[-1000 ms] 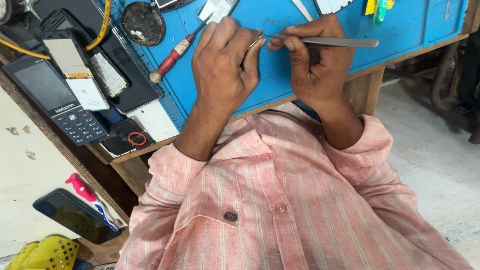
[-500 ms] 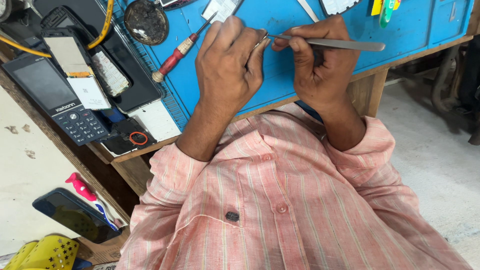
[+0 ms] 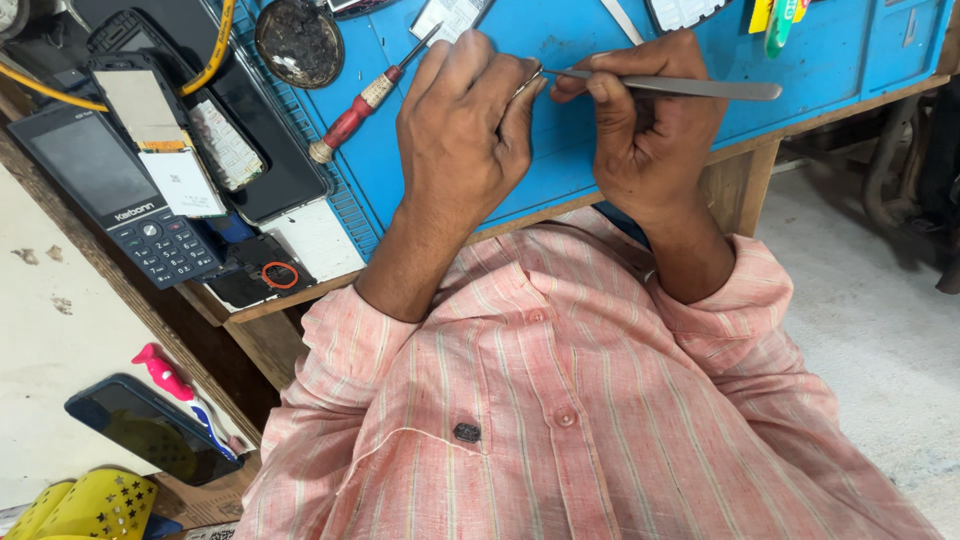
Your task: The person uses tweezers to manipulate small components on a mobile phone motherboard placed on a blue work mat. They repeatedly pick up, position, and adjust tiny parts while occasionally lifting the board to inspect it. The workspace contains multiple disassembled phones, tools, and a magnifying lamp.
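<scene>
The right hand (image 3: 650,140) pinches long steel tweezers (image 3: 680,87), whose tips meet a small part hidden inside the curled fingers of the left hand (image 3: 465,130); what that hand grips cannot be made out. Both hover over the blue work mat (image 3: 800,60). Beside them lie a red-handled screwdriver (image 3: 365,100) and a black keypad phone (image 3: 120,200), partly covered by loose parts.

A black keypad phone (image 3: 115,205) with a dark, unlit screen lies at the counter's left edge. Just beside it sits a loose display panel (image 3: 140,107), tan and rectangular, above a small white square label (image 3: 187,182). A dark-screened smartphone (image 3: 150,428) lies on the floor below.
</scene>
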